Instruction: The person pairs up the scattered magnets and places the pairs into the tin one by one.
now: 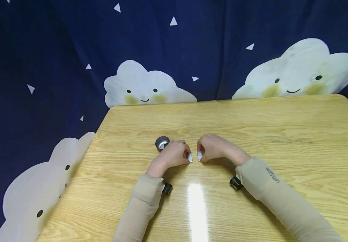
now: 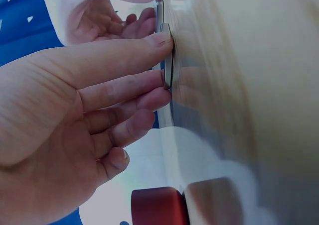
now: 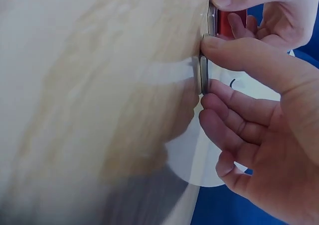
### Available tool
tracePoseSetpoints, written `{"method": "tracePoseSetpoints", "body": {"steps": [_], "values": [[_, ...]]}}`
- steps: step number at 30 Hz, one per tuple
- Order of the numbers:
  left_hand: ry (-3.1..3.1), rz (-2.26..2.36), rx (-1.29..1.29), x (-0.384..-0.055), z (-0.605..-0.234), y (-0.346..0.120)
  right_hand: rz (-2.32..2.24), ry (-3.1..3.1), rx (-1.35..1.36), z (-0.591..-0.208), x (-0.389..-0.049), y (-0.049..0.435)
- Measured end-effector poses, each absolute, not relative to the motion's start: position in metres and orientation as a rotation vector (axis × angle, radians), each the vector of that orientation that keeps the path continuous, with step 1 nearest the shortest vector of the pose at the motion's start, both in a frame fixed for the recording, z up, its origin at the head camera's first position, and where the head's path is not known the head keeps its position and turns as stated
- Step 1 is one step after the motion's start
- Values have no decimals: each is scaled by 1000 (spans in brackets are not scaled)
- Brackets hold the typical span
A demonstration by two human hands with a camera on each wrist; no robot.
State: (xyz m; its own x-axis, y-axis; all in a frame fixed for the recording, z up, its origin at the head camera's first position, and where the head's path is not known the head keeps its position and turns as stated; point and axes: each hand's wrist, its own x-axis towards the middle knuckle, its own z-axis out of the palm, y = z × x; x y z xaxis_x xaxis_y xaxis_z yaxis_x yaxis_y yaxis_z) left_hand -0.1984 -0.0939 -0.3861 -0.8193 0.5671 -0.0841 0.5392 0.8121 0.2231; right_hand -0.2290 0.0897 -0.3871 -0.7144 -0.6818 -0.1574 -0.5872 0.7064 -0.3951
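In the head view, my left hand [image 1: 174,154] pinches a small flat silver piece [image 1: 190,157] between thumb and fingers. Facing it across a narrow gap, my right hand [image 1: 216,148] pinches a similar silver piece [image 1: 199,156]. Both pieces are on or just above the wooden table [image 1: 125,161]. The left wrist view shows the left piece [image 2: 168,60] as a thin edge at the tabletop, and the right piece [image 3: 203,73] looks alike in the right wrist view. What the pieces are, I cannot tell.
Just behind my left hand stands a small round cup [image 1: 158,144], silvery inside, with something dark in it. Its outer side [image 2: 157,205] is red. A dark blue curtain [image 1: 174,47] with clouds hangs beyond the table's far edge.
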Motion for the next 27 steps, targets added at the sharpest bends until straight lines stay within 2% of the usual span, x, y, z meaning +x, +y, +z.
{"method": "tracePoseSetpoints", "body": {"steps": [10, 27], "values": [[2896, 271, 979, -200, -388, -90, -589, 2577, -996, -393, -227, 83], [2862, 218, 907, -196, -387, -85, -579, 2591, -1000, -389, -225, 83]]}}
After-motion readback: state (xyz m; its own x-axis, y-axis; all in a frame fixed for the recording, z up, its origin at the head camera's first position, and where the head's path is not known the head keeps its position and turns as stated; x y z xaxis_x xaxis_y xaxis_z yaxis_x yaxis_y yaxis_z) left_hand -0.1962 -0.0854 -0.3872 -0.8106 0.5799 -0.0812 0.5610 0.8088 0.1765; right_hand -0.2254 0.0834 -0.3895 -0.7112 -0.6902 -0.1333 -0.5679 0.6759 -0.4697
